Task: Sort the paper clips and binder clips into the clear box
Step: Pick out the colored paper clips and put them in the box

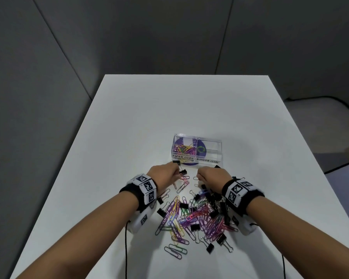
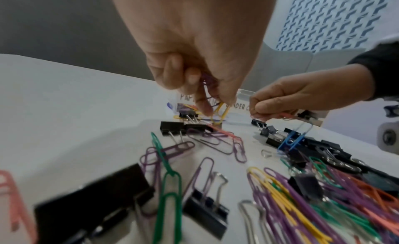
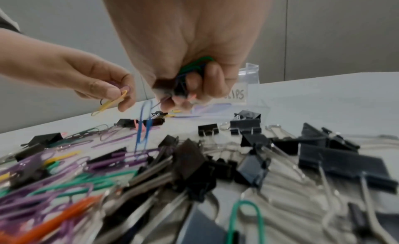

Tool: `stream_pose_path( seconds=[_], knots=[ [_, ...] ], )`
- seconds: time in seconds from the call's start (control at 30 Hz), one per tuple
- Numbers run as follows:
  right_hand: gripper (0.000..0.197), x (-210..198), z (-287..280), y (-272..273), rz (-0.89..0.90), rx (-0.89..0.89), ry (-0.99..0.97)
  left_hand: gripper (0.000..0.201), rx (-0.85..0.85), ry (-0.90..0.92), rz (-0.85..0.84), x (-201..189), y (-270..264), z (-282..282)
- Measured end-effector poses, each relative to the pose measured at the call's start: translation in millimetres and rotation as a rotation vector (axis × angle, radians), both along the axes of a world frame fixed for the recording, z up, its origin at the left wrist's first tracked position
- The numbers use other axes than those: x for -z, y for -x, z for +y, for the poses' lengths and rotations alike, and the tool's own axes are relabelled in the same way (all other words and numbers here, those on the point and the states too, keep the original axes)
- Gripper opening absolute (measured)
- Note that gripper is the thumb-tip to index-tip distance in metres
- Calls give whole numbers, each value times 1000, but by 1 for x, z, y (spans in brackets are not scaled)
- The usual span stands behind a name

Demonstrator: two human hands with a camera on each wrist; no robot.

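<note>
The clear box [image 1: 218, 147] stands on the white table beyond my hands. Its left compartment, labelled PAPER CLIPS, holds coloured paper clips [image 1: 184, 149]. No clips show in the right one, labelled BINDER CLIPS. A mixed pile of paper clips and black binder clips [image 1: 197, 216] lies between my wrists. My left hand [image 1: 177, 174] hovers near the box's front left and pinches a yellow and a purple paper clip [image 2: 218, 111]. My right hand [image 1: 199, 176] is curled round a bunch of paper clips [image 3: 194, 65], green, blue and pink.
Two black binder clips [image 1: 182, 171] lie just in front of the box by my left fingers. The white table [image 1: 169, 109] is bare behind the box. Black cords hang from both wristbands over the near table edge. Grey walls surround the table.
</note>
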State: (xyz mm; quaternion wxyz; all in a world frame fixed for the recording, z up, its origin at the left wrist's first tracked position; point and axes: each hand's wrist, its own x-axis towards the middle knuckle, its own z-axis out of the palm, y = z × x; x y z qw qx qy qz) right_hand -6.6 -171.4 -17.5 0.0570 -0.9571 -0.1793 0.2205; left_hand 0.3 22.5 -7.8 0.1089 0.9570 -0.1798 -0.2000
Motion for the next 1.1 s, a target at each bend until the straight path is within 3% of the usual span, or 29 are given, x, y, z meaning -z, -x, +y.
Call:
stream_pose_path(
  seconds=[0.1, 0.4, 0.57, 0.73, 0.83, 0.93, 1.0, 1.1],
  knots=[
    [36, -4, 0, -4, 6, 57, 12, 22, -21, 20, 23, -1, -4, 5],
    [36, -3, 6, -5, 79, 162, -38, 32, 23, -19, 28, 3, 0, 15],
    [34, -7, 10, -8, 64, 221, -54, 47, 50, -82, 129, 0, 1, 13],
    [39, -7, 11, -11, 210, 297, -207, 32, 80, -72, 158, 4, -2, 12],
    [27, -6, 10, -10, 252, 350, -297, 29, 103, -96, 149, 4, 0, 12],
    [19, -8, 9, -9, 277, 349, -298, 24, 158, -154, 143, 8, 1, 12],
    [24, -9, 9, -9, 270, 336, -285, 10, 161, -173, 136, 11, 1, 11],
    [19, -11, 9, -8, 244, 329, -260, 10, 159, -181, 149, 11, 0, 10]
  ],
)
